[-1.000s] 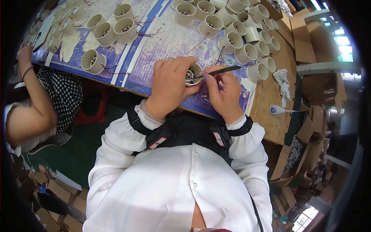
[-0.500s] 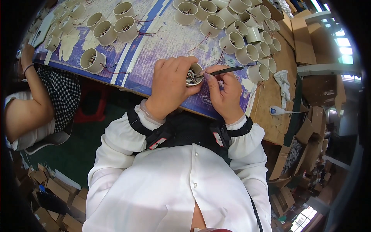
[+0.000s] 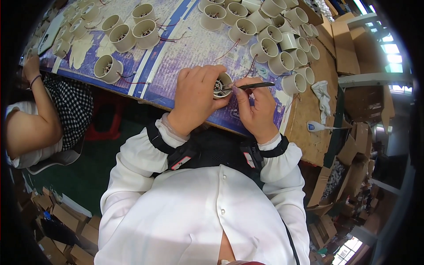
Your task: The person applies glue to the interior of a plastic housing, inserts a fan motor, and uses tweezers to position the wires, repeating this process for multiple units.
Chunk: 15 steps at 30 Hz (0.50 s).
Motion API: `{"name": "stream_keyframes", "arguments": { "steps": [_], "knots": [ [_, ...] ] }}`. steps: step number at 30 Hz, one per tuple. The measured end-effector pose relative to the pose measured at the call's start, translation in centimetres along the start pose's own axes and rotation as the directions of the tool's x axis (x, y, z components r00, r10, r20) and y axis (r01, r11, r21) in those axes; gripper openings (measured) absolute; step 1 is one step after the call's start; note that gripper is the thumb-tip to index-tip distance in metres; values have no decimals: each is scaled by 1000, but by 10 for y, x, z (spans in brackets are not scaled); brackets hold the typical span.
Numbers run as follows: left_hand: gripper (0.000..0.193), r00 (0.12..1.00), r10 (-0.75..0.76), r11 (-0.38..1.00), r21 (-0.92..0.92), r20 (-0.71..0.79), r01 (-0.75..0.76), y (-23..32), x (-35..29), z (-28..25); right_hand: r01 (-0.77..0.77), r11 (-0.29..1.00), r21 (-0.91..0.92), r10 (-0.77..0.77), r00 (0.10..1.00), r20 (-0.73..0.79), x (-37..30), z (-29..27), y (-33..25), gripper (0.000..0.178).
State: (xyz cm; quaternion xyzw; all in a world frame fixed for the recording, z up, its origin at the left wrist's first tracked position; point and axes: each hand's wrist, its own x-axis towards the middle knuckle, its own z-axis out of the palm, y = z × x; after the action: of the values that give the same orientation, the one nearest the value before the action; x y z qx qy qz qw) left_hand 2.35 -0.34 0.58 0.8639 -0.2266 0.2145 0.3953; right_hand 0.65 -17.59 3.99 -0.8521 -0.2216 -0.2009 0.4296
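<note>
My left hand [image 3: 198,95] is wrapped round a cream-coloured cylindrical housing [image 3: 226,78], its mouth tilted up toward me. Inside it sits a small metal part with spokes or windings, too small to make out fully. In my right hand [image 3: 255,106] a slim black tool, which looks like a pair of tweezers [image 3: 260,85], is pinched between thumb and fingers. Its tip reaches over the rim into the housing's mouth, and its black end points right. What exactly the tip touches is hidden.
Many similar housings [image 3: 265,49] with thin wires crowd the table's far right; more [image 3: 121,37] stand at left. A white cloth [image 3: 323,99] and a white squeeze bottle [image 3: 316,126] lie on the bare board [image 3: 307,137]. Another person's arm [image 3: 42,99] rests at the left edge.
The black end of the tool has swung slightly toward me, with a small shift of my right hand. My left hand keeps the housing in nearly the same place.
</note>
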Motion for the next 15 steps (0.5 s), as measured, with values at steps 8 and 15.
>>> {"name": "stream_keyframes", "arguments": {
  "steps": [8, 15],
  "knots": [
    [63, 1000, -10, 1000, 6, 4, 10, 0, -1, -1, 98, 983, -153, -82, 991, 104, 8, -6, -9, 9],
    [63, 1000, 20, 1000, -7, -10, -20, 3, 2, 2, 71, 995, -63, -66, 995, 71, 10, -13, -13, 12]
  ]
}}
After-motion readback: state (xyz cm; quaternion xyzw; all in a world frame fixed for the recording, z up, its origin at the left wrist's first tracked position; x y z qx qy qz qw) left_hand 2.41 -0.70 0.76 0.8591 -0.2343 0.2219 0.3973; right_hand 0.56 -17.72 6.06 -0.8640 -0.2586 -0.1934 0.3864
